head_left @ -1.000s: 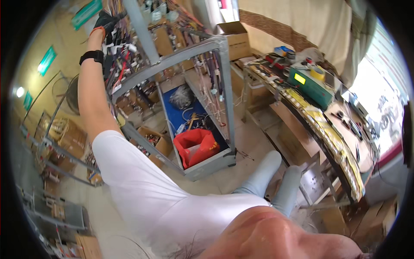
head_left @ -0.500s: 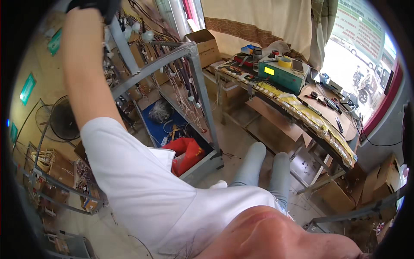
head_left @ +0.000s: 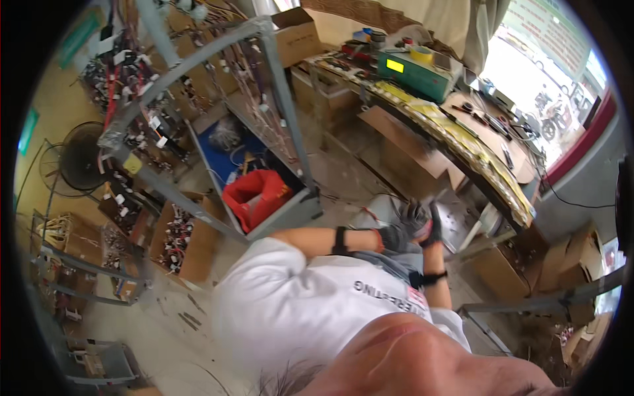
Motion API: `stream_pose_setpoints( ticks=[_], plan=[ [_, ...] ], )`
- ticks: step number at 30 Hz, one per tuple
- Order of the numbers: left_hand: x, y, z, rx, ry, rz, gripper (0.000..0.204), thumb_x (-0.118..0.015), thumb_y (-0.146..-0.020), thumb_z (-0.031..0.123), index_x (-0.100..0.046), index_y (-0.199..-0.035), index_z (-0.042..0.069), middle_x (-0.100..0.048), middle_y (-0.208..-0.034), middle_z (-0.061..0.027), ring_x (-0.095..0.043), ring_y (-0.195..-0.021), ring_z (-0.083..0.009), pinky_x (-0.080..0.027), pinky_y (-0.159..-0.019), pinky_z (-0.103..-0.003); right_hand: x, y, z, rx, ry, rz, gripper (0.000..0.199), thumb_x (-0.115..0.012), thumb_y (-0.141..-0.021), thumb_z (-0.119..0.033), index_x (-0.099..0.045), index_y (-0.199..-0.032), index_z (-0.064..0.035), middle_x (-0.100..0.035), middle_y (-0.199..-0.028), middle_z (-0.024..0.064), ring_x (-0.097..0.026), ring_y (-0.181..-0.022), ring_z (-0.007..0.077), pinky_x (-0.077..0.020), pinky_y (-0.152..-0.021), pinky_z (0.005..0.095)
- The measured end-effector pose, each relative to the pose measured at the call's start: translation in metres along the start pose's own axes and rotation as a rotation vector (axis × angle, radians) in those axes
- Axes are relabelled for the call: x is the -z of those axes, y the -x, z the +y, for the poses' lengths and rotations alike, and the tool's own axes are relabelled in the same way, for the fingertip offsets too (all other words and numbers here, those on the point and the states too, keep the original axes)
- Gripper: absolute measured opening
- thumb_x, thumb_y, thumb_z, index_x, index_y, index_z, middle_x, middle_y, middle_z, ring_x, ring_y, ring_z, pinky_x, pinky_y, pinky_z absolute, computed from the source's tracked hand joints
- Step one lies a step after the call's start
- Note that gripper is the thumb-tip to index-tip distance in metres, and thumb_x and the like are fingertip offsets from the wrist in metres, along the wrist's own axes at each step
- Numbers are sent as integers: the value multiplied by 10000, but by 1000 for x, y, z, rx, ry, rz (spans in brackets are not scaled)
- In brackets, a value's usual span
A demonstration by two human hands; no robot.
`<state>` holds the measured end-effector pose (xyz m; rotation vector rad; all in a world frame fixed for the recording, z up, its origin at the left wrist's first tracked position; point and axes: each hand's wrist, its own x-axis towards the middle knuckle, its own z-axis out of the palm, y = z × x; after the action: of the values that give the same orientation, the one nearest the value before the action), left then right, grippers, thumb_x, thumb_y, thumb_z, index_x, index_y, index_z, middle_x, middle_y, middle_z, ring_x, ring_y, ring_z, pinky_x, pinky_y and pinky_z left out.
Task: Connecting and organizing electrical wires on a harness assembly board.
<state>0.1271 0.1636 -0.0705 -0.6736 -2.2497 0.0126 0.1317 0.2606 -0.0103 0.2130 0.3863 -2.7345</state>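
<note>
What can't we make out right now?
Head view:
- Left hand and right hand: overlap and blur hide whether they hold anything.
- Red bag: its own walls hide the bottom.
- Wire bundles, top left: upper ends cut off by the picture's edge.
- Open carton near the curtain: near wall hides its contents.

My T-shirt [head_left: 300, 294] is white and short-sleeved, with dark lettering [head_left: 367, 288] and a red patch [head_left: 417, 297] on the chest. Dark gloves [head_left: 392, 240] cover my left hand [head_left: 400, 235] and right hand [head_left: 434, 228], the left edged in orange; a black band [head_left: 340, 241] circles each wrist.
</note>
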Motion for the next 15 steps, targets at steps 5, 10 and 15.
stream_pose_setpoints(
  ticks=[5,10,15],
  plan=[
    [15,-35,-68,-163,224,-119,196,-489,-825,158,-605,-926,36,-589,-855,-174,-567,-798,-265,-432,-697,-369,136,-79,-129,172,-266,-102,228,-524,-816,-182,-602,-990,-57,-638,-1009,93,-604,-919,211,-486,-865,324],
    [-65,-57,-124,-336,76,-364,124,-557,-782,203,-664,-830,164,-621,-751,-113,-583,-664,-249,-444,-589,-387,169,32,-156,695,-316,-153,294,-509,-838,-311,-593,-944,-50,-629,-841,80,-589,-763,212,-485,-742,349],
    [37,-195,13,-819,822,-248,139,-537,-807,211,-578,-928,155,-600,-824,-61,-603,-832,-278,-493,-694,-402,276,238,-193,1483,-220,-79,375,-651,-708,-366,-580,-894,-48,-611,-899,83,-563,-936,209,-446,-837,406]
  ],
)
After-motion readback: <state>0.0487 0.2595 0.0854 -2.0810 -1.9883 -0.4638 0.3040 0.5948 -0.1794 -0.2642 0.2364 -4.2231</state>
